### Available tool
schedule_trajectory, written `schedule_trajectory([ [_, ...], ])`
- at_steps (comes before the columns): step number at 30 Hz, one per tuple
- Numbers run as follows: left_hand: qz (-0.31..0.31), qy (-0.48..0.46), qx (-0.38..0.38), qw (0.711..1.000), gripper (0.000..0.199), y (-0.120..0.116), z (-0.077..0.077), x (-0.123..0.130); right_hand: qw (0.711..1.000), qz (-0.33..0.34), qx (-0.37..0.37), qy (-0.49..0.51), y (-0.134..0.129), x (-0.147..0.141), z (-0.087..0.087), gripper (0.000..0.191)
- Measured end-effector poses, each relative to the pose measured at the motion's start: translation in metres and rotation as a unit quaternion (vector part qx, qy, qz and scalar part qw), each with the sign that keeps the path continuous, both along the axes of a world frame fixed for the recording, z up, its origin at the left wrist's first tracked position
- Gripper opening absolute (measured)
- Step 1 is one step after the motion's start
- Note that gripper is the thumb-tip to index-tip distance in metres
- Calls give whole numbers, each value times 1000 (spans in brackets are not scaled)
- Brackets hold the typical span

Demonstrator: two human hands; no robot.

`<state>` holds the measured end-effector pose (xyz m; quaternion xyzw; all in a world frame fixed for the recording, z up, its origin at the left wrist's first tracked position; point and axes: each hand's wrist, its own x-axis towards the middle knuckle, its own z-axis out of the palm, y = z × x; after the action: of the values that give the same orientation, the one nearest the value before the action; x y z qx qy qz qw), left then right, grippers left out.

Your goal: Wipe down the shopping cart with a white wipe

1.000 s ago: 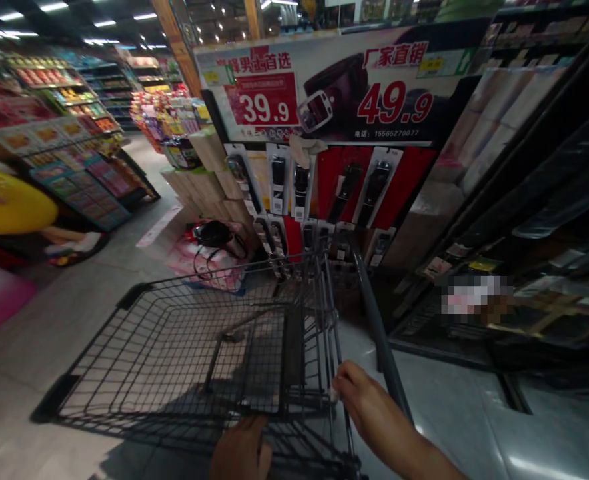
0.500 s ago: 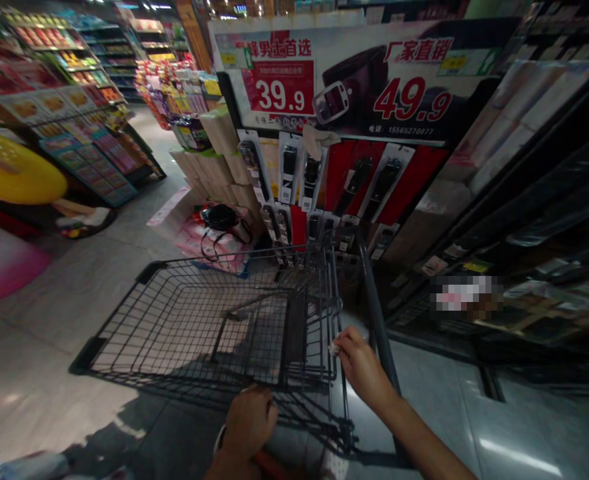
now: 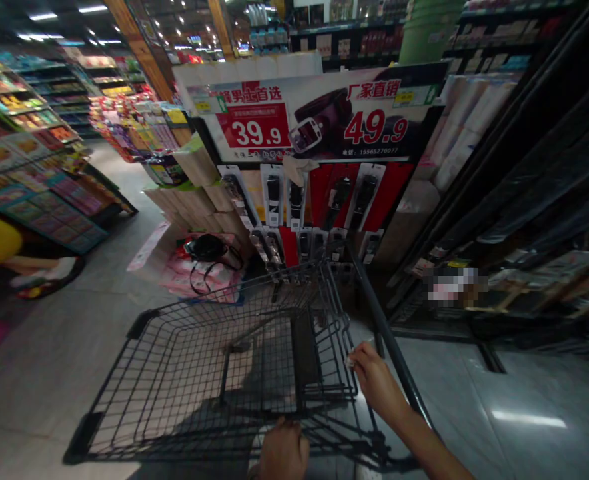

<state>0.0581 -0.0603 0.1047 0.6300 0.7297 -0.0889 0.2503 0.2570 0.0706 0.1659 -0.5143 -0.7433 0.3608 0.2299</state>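
Observation:
A black wire shopping cart [image 3: 174, 360] stands in front of me, its basket bare inside. My left hand [image 3: 283, 452] is closed on the cart's near side rim at the bottom centre. Above the right end of the cart, beside its handle bar [image 3: 392, 347], my right hand [image 3: 374, 373] is pinched on a small whitish thing [image 3: 349, 362], too small to make out.
Behind the cart stands a belt display [image 3: 304, 193] under a price sign [image 3: 319, 120]. Pink packs [image 3: 214, 277] with a black bag [image 3: 207, 248] lie left of it. A person's leg [image 3: 39, 270] shows at far left. Dark shelving [image 3: 534, 200] lines the right.
The view has tilted up and shifted, so the sign and display sit lower and further left. Both hands appear lower and further right, with their grips unchanged. The person at left has slid toward the edge.

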Motion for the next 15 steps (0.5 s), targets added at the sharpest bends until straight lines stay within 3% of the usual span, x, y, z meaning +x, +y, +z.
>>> schedule_trajectory([
  [6,-13,-2,-15,1000,31,4,2,-2,999,-52,1,15,-21,-2,0,30],
  [15,-35,-11,-20,999,33,6,7,-2,997,-68,-24,10,-72,17,-3,24],
])
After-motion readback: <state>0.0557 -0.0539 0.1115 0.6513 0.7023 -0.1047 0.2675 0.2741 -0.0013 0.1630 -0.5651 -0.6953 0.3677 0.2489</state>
